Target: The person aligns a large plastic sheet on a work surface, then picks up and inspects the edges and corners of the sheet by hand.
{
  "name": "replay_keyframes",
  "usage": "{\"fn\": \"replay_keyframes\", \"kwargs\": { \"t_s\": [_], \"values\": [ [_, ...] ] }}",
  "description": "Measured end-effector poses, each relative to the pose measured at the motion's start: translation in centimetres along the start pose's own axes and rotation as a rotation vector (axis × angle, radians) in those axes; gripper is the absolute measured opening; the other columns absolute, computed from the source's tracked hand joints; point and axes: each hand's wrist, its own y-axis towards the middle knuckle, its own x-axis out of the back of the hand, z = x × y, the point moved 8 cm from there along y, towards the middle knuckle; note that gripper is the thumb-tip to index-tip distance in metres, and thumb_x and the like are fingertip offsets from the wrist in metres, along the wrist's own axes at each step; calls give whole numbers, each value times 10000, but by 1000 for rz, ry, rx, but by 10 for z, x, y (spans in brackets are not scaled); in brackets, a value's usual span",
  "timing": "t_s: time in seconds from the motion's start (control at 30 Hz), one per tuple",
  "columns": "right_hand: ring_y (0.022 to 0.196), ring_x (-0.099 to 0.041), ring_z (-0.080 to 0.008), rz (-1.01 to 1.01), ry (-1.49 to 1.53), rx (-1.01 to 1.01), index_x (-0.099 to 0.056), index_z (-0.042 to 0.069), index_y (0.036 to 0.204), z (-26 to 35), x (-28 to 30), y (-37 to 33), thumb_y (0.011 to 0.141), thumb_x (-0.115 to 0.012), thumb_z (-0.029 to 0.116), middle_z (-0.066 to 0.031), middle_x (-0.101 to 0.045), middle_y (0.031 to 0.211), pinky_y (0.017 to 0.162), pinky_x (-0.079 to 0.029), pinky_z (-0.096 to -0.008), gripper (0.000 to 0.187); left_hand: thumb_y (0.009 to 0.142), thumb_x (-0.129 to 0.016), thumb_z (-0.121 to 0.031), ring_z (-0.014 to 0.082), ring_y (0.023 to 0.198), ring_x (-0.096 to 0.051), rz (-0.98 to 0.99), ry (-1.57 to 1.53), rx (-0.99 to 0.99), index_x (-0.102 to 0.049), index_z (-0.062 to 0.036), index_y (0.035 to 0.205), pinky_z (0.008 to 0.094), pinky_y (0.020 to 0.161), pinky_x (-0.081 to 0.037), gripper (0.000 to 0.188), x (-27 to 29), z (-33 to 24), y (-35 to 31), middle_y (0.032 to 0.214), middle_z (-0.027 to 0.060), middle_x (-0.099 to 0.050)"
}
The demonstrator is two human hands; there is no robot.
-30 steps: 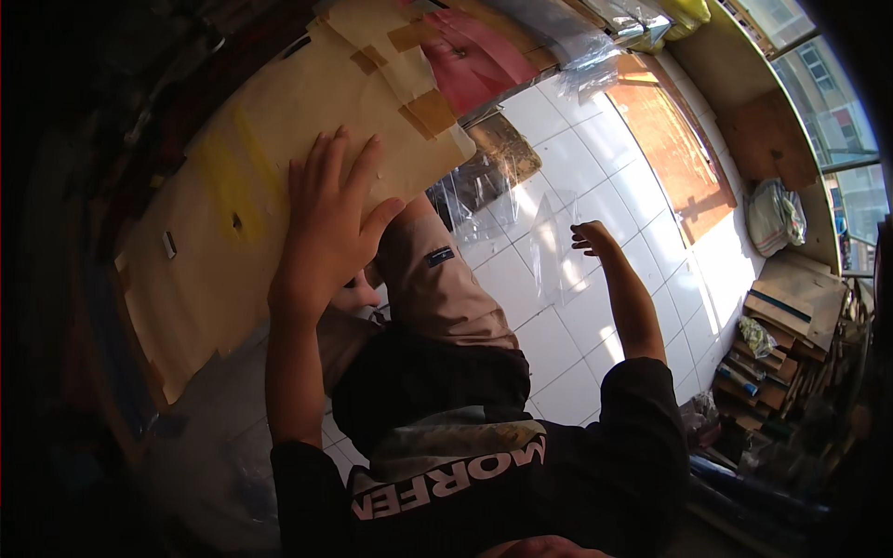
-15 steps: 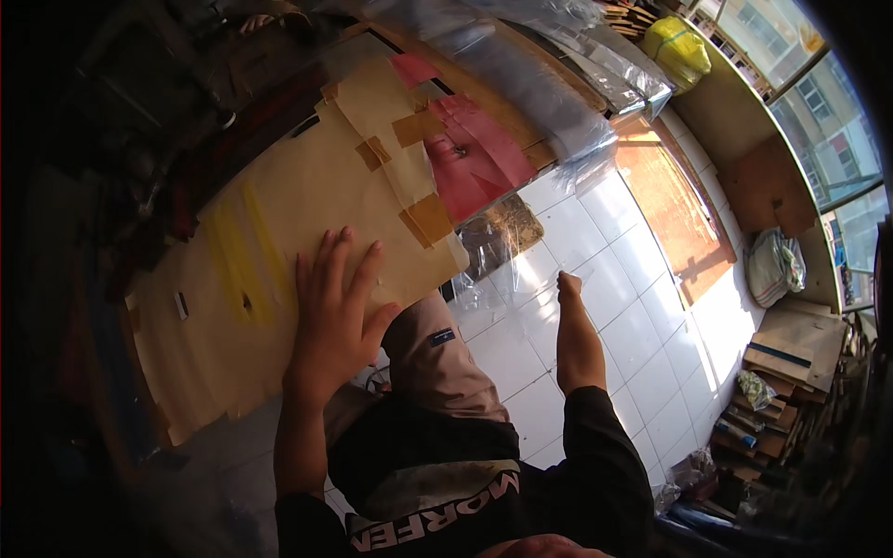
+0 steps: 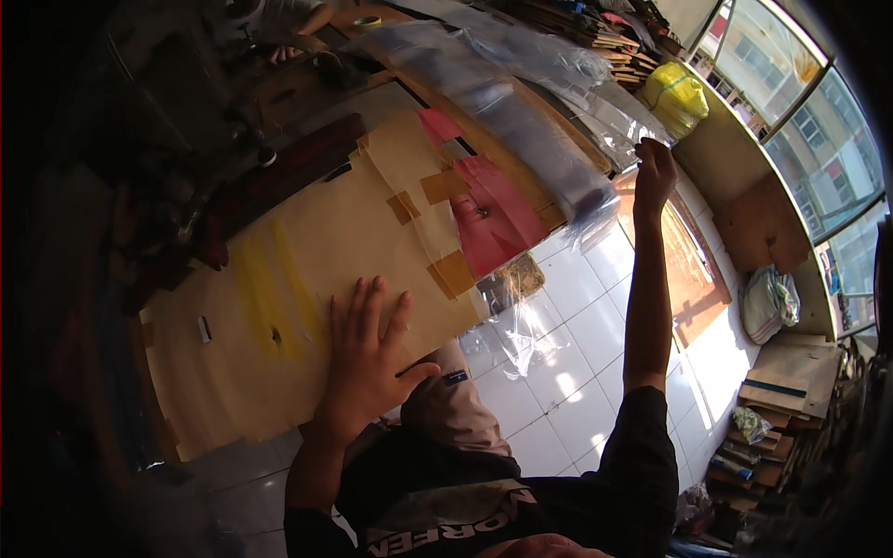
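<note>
A large tan sheet (image 3: pixel 214 400), paper or thin board, covers the work table, with a yellow-streaked patch (image 3: pixel 270 288) and squares of brown tape (image 3: pixel 453 273) along its right side. My left hand (image 3: pixel 365 358) lies flat on its near edge, fingers spread. Beside the taped edge is a red sheet (image 3: pixel 502 219) with a small dark mark. My right arm is stretched far out to the right, and my right hand (image 3: pixel 655 172) is raised with bent, closed fingers near the end of the clear plastic sheeting (image 3: pixel 609 121). What its fingers hold, if anything, is too small to make out.
Rolled clear plastic (image 3: pixel 530 139) lies along the table's far right side. A yellow sack (image 3: pixel 675 98) and a white sack (image 3: pixel 770 302) stand by the windowed wall. Stacked boards (image 3: pixel 791 377) sit at right. Another person's hand (image 3: pixel 282 54) shows at the far left.
My right hand has swung up and away from above the floor tiles to near the plastic sheeting. My left hand stays flat on the tan sheet. The whole view has shifted slightly.
</note>
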Motion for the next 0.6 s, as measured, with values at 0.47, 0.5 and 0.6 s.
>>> {"fn": "replay_keyframes", "kwargs": {
  "t_s": [0.47,0.5,0.6],
  "values": [
    [1135,-528,-292,773,-1143,-211,-635,251,1102,-169,-55,112,804,-551,391,-77,-581,1206,953,-368,-488,340,663,-727,-421,427,1296,-235,57,-69,45,-353,-71,1326,620,1046,-153,838,4,9,2,1367,249,-253],
    [1089,-565,-282,780,-1212,-165,-664,275,1044,-162,-55,117,796,-564,376,-56,-600,1180,917,-394,-496,285,660,-732,-405,429,1294,-237,62,-90,54,-355,-78,1324,618,1045,-159,831,5,10,4,1371,249,-250],
    [1077,-570,-298,776,-1379,-107,-663,215,1045,-136,-84,126,782,-571,364,-92,-587,1192,877,-443,-463,316,650,-745,-377,431,1295,-229,105,-118,84,-360,-98,1321,615,1045,-160,823,5,11,11,1381,249,-240]
  ]
}}
